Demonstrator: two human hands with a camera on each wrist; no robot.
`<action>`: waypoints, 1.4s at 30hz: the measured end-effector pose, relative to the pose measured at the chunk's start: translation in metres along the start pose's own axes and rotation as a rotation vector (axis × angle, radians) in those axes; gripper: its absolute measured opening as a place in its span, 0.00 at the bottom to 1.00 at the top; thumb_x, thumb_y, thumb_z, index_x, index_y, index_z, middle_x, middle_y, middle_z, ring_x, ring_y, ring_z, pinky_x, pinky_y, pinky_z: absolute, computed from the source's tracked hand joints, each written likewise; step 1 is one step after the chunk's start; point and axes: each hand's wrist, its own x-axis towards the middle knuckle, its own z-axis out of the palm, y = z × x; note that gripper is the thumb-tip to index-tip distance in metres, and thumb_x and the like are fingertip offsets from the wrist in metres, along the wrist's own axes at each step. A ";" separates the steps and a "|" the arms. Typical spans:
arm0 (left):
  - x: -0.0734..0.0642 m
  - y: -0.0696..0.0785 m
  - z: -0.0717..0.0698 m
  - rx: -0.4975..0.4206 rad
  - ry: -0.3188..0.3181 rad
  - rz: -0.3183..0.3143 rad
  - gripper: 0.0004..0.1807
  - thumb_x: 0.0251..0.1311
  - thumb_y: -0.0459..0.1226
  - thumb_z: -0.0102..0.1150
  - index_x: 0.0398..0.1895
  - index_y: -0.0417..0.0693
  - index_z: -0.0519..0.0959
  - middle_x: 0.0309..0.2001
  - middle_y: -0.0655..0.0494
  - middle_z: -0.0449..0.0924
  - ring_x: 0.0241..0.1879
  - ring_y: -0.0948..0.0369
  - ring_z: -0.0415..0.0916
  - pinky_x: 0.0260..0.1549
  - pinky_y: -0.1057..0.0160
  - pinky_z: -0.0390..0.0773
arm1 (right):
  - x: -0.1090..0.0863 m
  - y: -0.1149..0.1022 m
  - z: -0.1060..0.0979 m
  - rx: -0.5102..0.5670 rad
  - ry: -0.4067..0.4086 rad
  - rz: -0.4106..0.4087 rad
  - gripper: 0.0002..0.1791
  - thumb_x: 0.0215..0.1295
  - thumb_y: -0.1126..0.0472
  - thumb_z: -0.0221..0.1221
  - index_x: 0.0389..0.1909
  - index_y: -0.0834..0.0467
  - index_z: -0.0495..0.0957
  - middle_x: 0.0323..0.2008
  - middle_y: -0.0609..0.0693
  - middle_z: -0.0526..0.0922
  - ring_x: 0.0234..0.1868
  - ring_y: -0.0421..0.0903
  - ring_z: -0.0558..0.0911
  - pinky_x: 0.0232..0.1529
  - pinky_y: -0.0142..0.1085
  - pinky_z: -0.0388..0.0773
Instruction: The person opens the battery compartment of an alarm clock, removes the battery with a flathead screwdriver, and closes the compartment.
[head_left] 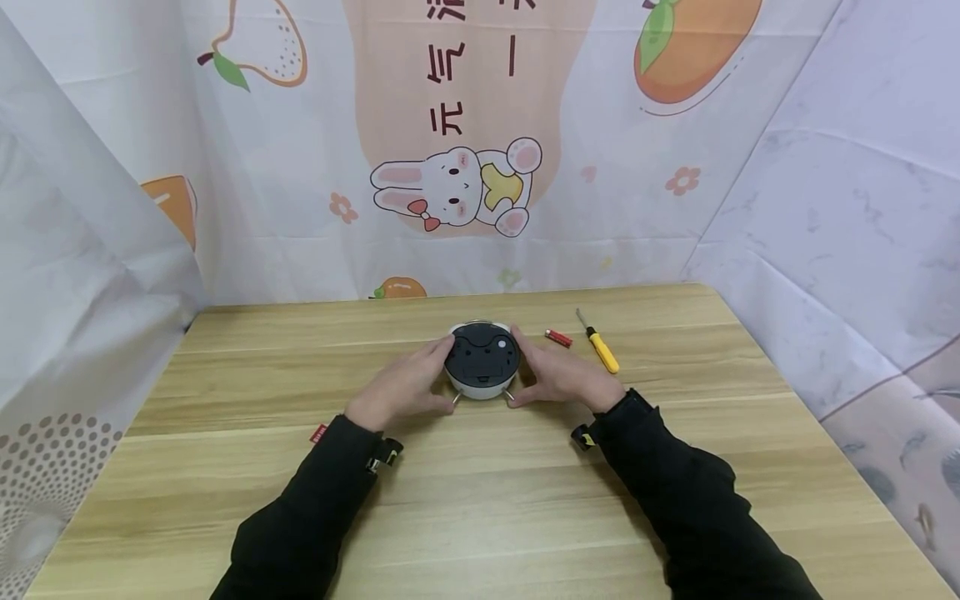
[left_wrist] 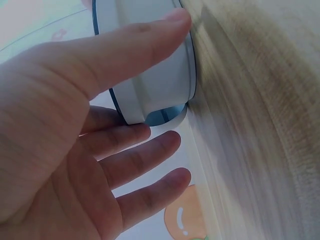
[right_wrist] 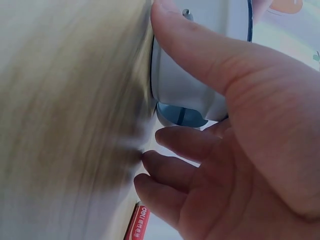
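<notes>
A round white alarm clock (head_left: 482,360) lies face down on the wooden table, its black back with small knobs turned up and two short metal legs toward the person. From the left side, the left hand (head_left: 408,382) holds its rim. The right hand (head_left: 561,377) grips the opposite side, thumb near one leg. In the left wrist view the thumb lies along the clock's white side wall (left_wrist: 155,92), other fingers spread around the edge. The right wrist view has the thumb on the white casing (right_wrist: 182,75) too, with fingertips close to the tabletop. The clock's face is hidden.
Right of the clock lies a red battery (head_left: 558,337), with a yellow-handled screwdriver (head_left: 603,352) just beyond it. The table (head_left: 480,500) ends at a printed cloth backdrop (head_left: 285,183); cloth also hangs along both sides.
</notes>
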 end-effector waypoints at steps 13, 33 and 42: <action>-0.002 -0.001 0.000 0.023 0.002 0.002 0.59 0.52 0.44 0.79 0.79 0.33 0.51 0.77 0.39 0.55 0.73 0.47 0.59 0.70 0.51 0.62 | -0.001 0.004 0.003 0.072 0.016 -0.036 0.70 0.56 0.38 0.72 0.82 0.61 0.34 0.76 0.63 0.58 0.73 0.56 0.64 0.71 0.51 0.62; 0.001 -0.001 0.004 -0.013 -0.024 -0.056 0.58 0.53 0.61 0.73 0.77 0.38 0.57 0.72 0.41 0.67 0.68 0.50 0.68 0.65 0.50 0.70 | -0.002 -0.001 -0.009 -0.013 0.195 -0.144 0.61 0.58 0.32 0.67 0.82 0.55 0.47 0.56 0.59 0.83 0.57 0.57 0.82 0.69 0.61 0.61; 0.002 0.003 0.002 -0.036 -0.035 -0.081 0.48 0.63 0.59 0.65 0.74 0.37 0.61 0.68 0.41 0.71 0.62 0.49 0.75 0.59 0.48 0.76 | -0.003 -0.006 -0.010 -0.004 0.234 -0.142 0.59 0.58 0.32 0.66 0.82 0.53 0.49 0.65 0.65 0.75 0.56 0.56 0.82 0.58 0.51 0.77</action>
